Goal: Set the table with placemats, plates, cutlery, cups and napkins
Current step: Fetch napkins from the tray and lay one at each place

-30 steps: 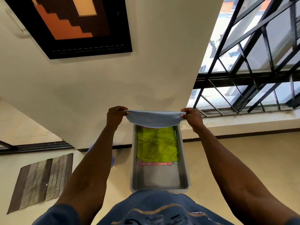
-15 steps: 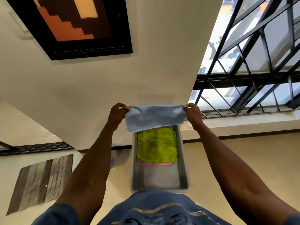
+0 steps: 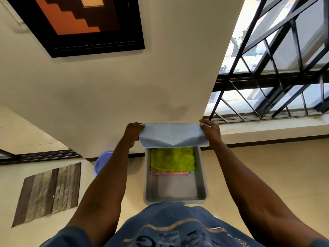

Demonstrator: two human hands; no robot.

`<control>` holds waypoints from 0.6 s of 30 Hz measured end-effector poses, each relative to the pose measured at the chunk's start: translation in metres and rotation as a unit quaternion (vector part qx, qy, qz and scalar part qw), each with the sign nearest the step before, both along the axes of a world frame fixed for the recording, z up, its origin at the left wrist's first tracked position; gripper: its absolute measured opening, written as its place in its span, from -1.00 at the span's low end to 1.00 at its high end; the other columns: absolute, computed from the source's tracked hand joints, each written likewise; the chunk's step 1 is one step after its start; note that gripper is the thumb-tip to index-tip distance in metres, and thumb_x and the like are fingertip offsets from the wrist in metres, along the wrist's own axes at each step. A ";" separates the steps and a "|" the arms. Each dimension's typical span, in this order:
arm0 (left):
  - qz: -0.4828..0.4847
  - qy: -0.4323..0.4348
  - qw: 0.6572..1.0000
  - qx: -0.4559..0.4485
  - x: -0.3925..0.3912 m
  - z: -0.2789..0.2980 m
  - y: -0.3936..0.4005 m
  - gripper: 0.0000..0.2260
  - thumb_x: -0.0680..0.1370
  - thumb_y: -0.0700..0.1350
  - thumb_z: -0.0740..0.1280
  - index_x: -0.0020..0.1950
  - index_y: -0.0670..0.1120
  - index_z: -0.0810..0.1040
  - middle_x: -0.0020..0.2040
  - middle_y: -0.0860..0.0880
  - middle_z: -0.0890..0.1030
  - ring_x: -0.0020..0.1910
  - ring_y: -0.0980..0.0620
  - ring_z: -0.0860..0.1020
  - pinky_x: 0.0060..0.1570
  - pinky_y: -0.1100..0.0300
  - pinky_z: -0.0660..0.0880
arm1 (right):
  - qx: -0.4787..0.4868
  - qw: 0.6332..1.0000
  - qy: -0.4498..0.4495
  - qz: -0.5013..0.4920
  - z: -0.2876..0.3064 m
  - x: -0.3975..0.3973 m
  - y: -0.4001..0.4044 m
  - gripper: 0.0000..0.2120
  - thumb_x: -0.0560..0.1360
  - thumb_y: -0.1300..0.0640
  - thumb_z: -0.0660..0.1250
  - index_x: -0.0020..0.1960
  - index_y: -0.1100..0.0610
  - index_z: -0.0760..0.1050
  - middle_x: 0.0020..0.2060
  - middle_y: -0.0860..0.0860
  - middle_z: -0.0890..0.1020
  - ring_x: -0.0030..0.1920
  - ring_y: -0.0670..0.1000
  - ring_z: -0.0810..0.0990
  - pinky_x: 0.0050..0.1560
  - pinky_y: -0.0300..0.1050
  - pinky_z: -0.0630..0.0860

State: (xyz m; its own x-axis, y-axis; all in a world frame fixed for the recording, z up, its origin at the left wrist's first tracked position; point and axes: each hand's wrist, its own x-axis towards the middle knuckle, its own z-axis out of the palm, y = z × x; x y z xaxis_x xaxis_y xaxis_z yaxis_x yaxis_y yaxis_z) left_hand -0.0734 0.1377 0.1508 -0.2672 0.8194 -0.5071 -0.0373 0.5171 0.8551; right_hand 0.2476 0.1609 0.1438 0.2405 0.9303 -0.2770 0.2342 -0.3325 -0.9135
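A broad cream wall fills the middle and upper centre of the frame. In the upper left hangs a dark-framed picture with orange stepped shapes. Across the upper right runs a window with black bars, daylight behind it. A pale tiled floor takes the lower part. At lower left lies a striped brown-and-grey mat on that floor. Dead centre at the bottom edge, the person's blue printed shirt, both bare forearms reaching up from it. Just above the shirt, a grey tray sits on the floor, a stack of cloths at its far end: a lime-green cloth on top, a pink cloth edge showing beneath. A blue napkin is stretched flat in mid-frame, held up in front of the wall above the tray's far end, scalloped lower edge sagging to a point in the middle. Left of the tray, a purple-blue basin peeks out behind the left forearm. The left hand pinches the napkin's left top corner, fingers curled. The right hand pinches the right top corner the same way.
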 end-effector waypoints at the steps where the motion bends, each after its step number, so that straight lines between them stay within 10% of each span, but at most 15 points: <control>1: -0.006 0.002 1.000 -0.004 0.001 -0.001 -0.001 -0.86 0.57 -0.21 0.35 -0.19 -0.09 0.55 -0.21 -0.13 0.51 -0.19 -0.10 0.47 -0.19 0.13 0.39 | -0.002 1.000 0.005 0.003 -0.001 0.000 -0.003 -0.81 0.55 0.22 0.33 0.13 0.15 0.64 0.11 0.05 0.63 0.21 0.08 0.54 0.13 -0.19 0.39; 7: -0.202 0.019 0.978 -0.054 0.010 0.007 -0.009 -0.87 0.56 -0.31 0.29 0.01 -0.12 0.57 -0.05 -0.05 0.58 -0.12 -0.03 0.55 -0.27 0.20 0.53 | 0.007 0.997 -0.021 0.070 0.017 -0.004 -0.002 -0.81 0.56 0.19 0.34 0.17 0.11 0.59 0.13 0.08 0.59 0.11 0.02 0.51 0.09 -0.19 0.36; 11: -0.362 0.076 0.916 -0.157 0.021 0.006 -0.006 -0.83 0.53 -0.33 0.33 0.08 -0.13 0.56 -0.08 -0.12 0.58 -0.13 -0.04 0.55 0.05 0.02 0.54 | 0.022 0.983 -0.053 0.173 0.059 -0.019 0.009 -0.72 0.56 0.15 0.35 0.27 0.08 0.54 0.02 0.01 0.58 0.01 -0.05 0.53 -0.04 -0.25 0.41; 18: -0.418 -0.069 0.905 -0.046 0.058 0.018 0.002 -0.40 0.46 -0.26 0.48 0.46 0.01 0.41 0.34 0.05 0.56 0.33 0.08 0.49 0.32 0.11 0.43 | 0.070 0.929 -0.121 0.344 0.119 -0.050 0.029 -0.74 0.53 0.17 0.38 0.22 0.09 0.59 -0.13 -0.09 0.62 -0.09 -0.10 0.56 -0.06 -0.37 0.40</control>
